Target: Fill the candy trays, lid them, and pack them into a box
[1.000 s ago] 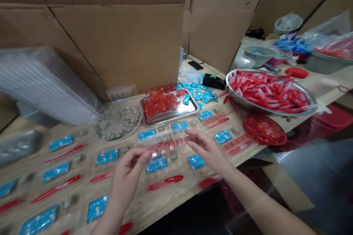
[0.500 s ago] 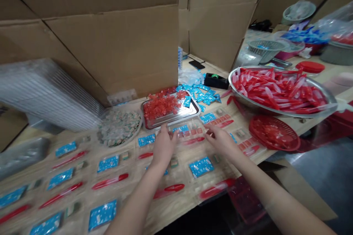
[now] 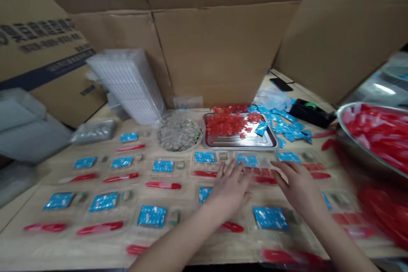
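Observation:
My left hand [image 3: 228,187] lies flat, fingers spread, on a clear plastic tray [image 3: 251,170] that holds a blue packet [image 3: 247,160], red squares and a red spoon. My right hand [image 3: 298,187] rests palm down on the right part of the same tray, its fingers stretched out. Neither hand holds anything. Around them lie several similar clear trays on the wooden table [image 3: 178,246], each with a blue packet [image 3: 152,215] and a red spoon [image 3: 163,185].
Behind the hands stand a steel tray of red candies [image 3: 236,129], a plate of greenish candies [image 3: 180,134], loose blue packets [image 3: 287,125] and a black tape dispenser [image 3: 314,112]. A steel bowl of red spoons [image 3: 376,136] is at the right. Stacked clear trays [image 3: 130,85] and cardboard boxes [image 3: 210,51] line the back.
The view has swung left. Both hands carried a filled clear tray forward, set it down by the steel tray, and now lie flat and open on it.

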A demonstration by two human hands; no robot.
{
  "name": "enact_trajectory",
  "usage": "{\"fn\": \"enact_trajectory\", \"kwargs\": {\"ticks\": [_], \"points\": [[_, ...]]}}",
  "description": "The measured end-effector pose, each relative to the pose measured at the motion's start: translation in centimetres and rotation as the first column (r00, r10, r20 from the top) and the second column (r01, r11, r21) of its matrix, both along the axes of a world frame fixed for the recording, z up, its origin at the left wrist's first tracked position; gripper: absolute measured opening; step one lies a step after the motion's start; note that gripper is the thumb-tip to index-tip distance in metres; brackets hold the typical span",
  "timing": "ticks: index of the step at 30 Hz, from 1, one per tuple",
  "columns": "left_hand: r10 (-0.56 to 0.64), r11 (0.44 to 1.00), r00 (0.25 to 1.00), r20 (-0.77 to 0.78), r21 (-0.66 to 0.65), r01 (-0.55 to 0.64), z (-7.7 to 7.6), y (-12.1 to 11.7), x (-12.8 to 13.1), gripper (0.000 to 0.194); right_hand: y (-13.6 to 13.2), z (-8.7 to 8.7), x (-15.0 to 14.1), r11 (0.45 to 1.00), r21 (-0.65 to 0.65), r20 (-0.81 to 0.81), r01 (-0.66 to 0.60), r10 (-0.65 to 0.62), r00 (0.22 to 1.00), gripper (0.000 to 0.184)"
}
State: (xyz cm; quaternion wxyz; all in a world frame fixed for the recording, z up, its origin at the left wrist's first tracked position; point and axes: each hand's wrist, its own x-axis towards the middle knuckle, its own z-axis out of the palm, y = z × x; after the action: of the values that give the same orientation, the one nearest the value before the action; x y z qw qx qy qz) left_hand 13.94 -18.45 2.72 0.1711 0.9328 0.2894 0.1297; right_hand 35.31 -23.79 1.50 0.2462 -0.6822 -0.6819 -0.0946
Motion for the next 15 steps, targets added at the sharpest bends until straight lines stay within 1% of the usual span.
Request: {"fn": "enact_trajectory", "kwargs": {"ticks": [2, 4, 5, 7, 9, 11, 13, 14, 15], "points": [[-0.007, 1.0, 0.999, 0.042, -0.03, 0.008, 1.9, -0.9, -1.2, 0.047, 3.8, 1.6, -2.2, 0.996, 0.002, 0.03, -0.088, 0.088, 0.996, 0.022], [-0.052, 0.995, 0.997, 0.049, -0.079, 0.056, 3.7, -1.9, -2.7, 0.037, 8.6, 3.1, -5.5, 0.974, -0.05, 0.103, -0.22, 0.225, 0.969, 0.022], [-0.067, 0.992, 0.997, 0.041, -0.1, 0.071, 4.3, -2.3, -3.5, 0.033, 11.2, 3.7, -7.2, 0.951, -0.094, 0.153, -0.296, 0.308, 0.939, 0.024], [-0.055, 0.992, 0.998, 0.013, -0.114, 0.056, 4.9, -2.9, -5.6, 0.031, 16.1, 4.3, -10.5, 0.901, -0.204, 0.282, -0.383, 0.428, 0.859, 0.031], [-0.004, 0.997, 1.0, -0.008, -0.071, 0.003, 4.5, -3.3, -8.5, 0.036, 19.9, 4.2, -12.7, 0.865, -0.273, 0.363, -0.421, 0.498, 0.788, 0.039], [0.018, 1.0, 1.0, -0.009, 0.025, -0.018, 3.4, -3.8, -12.2, 0.04, 22.2, 3.7, -14.0, 0.838, -0.308, 0.391, -0.452, 0.544, 0.743, 0.042], [-0.003, 0.987, 1.0, -0.005, 0.161, 0.004, 1.8, -4.6, -16.1, 0.035, 23.2, 3.2, -14.7, 0.809, -0.334, 0.398, -0.484, 0.586, 0.706, 0.041], [0.015, 0.978, 0.998, -0.053, 0.211, -0.004, 0.9, -5.1, -17.9, 0.033, 23.4, 3.1, -14.8, 0.795, -0.347, 0.402, -0.497, 0.605, 0.687, 0.04], [0.079, 0.96, 0.993, -0.084, 0.276, -0.053, 0.0, -5.6, -19.4, 0.036, 23.4, 3.1, -15.0, 0.784, -0.359, 0.406, -0.507, 0.62, 0.671, 0.04]]}}
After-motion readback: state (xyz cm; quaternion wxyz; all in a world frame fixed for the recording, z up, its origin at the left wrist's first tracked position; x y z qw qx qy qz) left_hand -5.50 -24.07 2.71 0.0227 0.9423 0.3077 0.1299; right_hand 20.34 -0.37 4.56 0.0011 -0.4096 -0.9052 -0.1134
